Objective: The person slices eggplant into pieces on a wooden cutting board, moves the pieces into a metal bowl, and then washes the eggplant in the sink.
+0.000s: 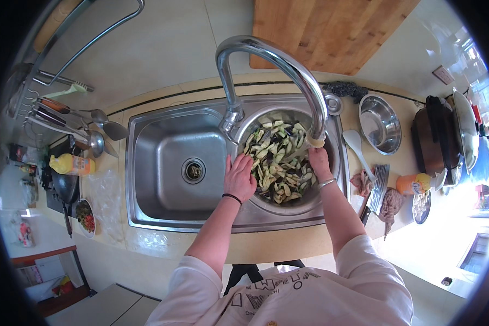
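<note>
Cut eggplant pieces (285,163), pale with dark skins, fill a round stainless steel basin (265,205) in the right-hand bowl of the sink. My left hand (240,175) grips the basin's left rim, fingers pointing away from me. On the opposite side my right hand (320,164) holds the right rim, its fingertips partly hidden under the spout. The chrome faucet (277,51) arches over the basin, and a thin stream of water seems to run from its spout onto the pieces.
Left are the other sink bowl (179,134), hanging ladles (98,142), a yellow bottle (72,164) and a plate of chopped ingredients (85,218). Right are a metal bowl (379,124), a white rice paddle (357,148), a cleaver (379,189), a cloth (391,205) and a rice cooker (436,138).
</note>
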A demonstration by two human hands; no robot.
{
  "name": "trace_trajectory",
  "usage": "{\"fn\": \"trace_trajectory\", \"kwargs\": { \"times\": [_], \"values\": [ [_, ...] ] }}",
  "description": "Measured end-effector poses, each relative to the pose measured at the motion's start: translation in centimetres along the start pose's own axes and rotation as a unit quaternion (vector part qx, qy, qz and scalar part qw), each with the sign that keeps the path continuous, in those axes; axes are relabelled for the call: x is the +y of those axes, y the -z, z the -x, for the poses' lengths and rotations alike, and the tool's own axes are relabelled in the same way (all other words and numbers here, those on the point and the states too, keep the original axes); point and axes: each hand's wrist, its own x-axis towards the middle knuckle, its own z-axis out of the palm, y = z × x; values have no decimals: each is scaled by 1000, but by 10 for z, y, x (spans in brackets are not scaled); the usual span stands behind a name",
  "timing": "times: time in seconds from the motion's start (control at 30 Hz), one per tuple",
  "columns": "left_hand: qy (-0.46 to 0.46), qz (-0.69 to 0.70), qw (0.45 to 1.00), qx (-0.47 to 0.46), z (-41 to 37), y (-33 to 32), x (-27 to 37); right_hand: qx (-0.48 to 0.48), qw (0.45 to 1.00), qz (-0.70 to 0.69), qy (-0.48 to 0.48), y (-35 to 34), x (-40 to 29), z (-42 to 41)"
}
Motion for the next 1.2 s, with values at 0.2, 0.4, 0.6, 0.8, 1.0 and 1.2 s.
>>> {"fn": "trace_trajectory", "kwargs": {
  "times": [0.2, 0.4, 0.6, 0.8, 1.0, 1.2],
  "values": [
    [-19, -12, 1000, -2, 0, -1, -1, -221, 890, -357, -180, -54, -14, 21],
    [-28, -30, 999, -7, 0, 2, -1, -260, 794, -492, -243, -104, -34, 32],
    [-5, 3, 1000, -5, -4, 2, 3, -244, 778, -533, -225, -81, -27, 29],
    [-15, 6, 1000, -13, -2, 4, 2, -114, 986, -122, -12, -32, -39, 20],
    [-17, 5, 1000, -2, -2, 3, 1, -59, 903, 364, 222, -53, -56, 49],
    [-12, 8, 1000, -5, -2, 3, -1, -129, 825, 496, 240, -63, -36, 31]
  ]
}}
